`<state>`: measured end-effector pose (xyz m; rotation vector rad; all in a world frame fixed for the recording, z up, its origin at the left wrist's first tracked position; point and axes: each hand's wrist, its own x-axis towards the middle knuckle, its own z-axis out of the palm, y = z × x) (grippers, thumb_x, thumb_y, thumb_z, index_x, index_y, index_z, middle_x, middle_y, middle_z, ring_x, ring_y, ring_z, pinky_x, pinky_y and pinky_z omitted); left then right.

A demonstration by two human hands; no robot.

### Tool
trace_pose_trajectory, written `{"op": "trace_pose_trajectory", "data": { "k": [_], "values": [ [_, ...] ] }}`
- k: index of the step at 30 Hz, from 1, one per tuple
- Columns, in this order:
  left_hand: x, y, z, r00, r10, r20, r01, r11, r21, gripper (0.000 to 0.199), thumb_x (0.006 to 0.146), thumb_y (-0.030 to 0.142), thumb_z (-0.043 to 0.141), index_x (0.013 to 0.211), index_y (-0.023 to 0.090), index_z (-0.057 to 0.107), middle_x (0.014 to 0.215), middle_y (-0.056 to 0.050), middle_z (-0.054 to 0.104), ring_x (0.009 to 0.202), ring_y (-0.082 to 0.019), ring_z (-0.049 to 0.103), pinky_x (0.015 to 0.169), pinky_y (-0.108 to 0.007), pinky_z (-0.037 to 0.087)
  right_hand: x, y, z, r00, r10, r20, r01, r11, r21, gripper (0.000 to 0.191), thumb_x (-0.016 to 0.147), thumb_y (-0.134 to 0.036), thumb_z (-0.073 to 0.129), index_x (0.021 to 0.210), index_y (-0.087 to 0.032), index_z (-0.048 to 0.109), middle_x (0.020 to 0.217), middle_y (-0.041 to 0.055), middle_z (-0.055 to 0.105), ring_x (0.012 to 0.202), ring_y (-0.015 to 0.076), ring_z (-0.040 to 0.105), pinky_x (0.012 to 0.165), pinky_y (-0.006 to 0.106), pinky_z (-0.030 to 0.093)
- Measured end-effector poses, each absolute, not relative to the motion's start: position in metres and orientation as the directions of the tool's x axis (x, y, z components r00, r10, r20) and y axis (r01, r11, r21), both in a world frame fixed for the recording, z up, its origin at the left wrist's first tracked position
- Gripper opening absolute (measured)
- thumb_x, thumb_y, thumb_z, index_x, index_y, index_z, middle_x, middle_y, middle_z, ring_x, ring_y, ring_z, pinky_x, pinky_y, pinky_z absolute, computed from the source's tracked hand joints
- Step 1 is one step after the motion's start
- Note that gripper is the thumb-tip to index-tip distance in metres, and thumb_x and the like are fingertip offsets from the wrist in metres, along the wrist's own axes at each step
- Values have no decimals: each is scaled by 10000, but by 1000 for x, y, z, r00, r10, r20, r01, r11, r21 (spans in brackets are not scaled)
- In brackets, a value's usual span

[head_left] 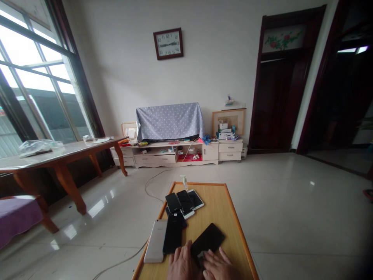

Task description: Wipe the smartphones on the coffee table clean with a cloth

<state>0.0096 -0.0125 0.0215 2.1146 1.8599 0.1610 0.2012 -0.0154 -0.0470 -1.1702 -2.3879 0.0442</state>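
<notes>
Resting on a black glass-fronted smartphone point(208, 238), the left hand point(180, 263) and right hand point(219, 266) lie open and close together at its near end, their fingers spread flat on it, not clamped around it. In the head view, the phone lies flat near the front of a rectangular wooden table with an orange edge point(241, 229), its long axis slanting from near left to far right. It should handle as light, stiff, slick and fragile, best taken by its long edges. Just left lie a silver smartphone point(155, 241) and a black smartphone point(172, 233); farther along, overlapping phones point(182, 202) sit near a clear pump bottle point(184, 182).
</notes>
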Motion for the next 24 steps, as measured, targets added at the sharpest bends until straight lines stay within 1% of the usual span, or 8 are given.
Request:
{"op": "trace_pose_trajectory", "data": {
  "k": [5,9,11,13,15,20,22,24],
  "values": [
    [10,-11,19,129,982,-138,959,-88,271,830,736,450,568,1510,205,398,1522,-77,500,1368,-272,428,1104,-363,300,207,-19,-34,-480,777,408,749,605,-270,327,1002,-400,516,1251,-298,701,1285,37,680,1192,253,649,1075,402,495],
    [12,-12,18,137,985,-105,962,-107,250,804,754,428,563,1504,188,402,1491,-92,528,1356,-267,443,1108,-363,299,228,-14,-19,-261,893,366,838,398,-373,404,1042,-416,409,1347,-282,637,1376,60,624,1291,275,577,1134,510,427],
    [12,-12,18,134,987,-94,964,-108,244,800,749,420,570,1500,193,410,1474,-94,542,1347,-263,453,1109,-363,300,236,-10,-15,-152,920,361,874,296,-386,438,1048,-437,377,1368,-263,620,1401,75,607,1317,284,554,1140,530,413],
    [11,-11,16,131,987,-96,963,-104,247,800,743,419,576,1495,197,417,1459,-93,554,1341,-262,460,1108,-363,303,237,-7,-18,-113,919,379,893,261,-366,447,1037,-449,400,1365,-244,625,1404,94,602,1311,296,560,1128,521,430],
    [10,-9,14,133,986,-104,962,-103,252,799,745,421,572,1496,197,416,1460,-90,554,1343,-263,458,1110,-362,303,226,-6,-28,-171,894,415,896,316,-312,440,1014,-449,460,1358,-235,633,1398,104,602,1288,303,579,1106,491,461],
    [6,-2,9,150,970,-193,969,-105,225,815,733,372,574,1515,238,384,1527,-53,495,1378,-242,427,1106,-337,315,190,-7,-56,-502,704,503,761,635,-130,367,960,-447,572,1240,-254,711,1252,67,694,1102,261,700,957,346,574],
    [6,-2,10,143,970,-196,972,-100,214,810,734,356,568,1514,238,384,1527,-53,494,1379,-240,427,1105,-335,318,187,-7,-52,-512,704,493,743,651,-157,346,973,-432,556,1232,-265,713,1239,51,703,1101,249,701,972,348,565],
    [8,-3,12,143,975,-170,971,-105,215,796,750,388,559,1510,221,392,1506,-72,514,1369,-254,438,1110,-347,316,195,-6,-38,-408,791,456,797,552,-245,368,1009,-407,493,1292,-259,677,1300,58,675,1179,253,661,1051,404,515]
  ]
}}
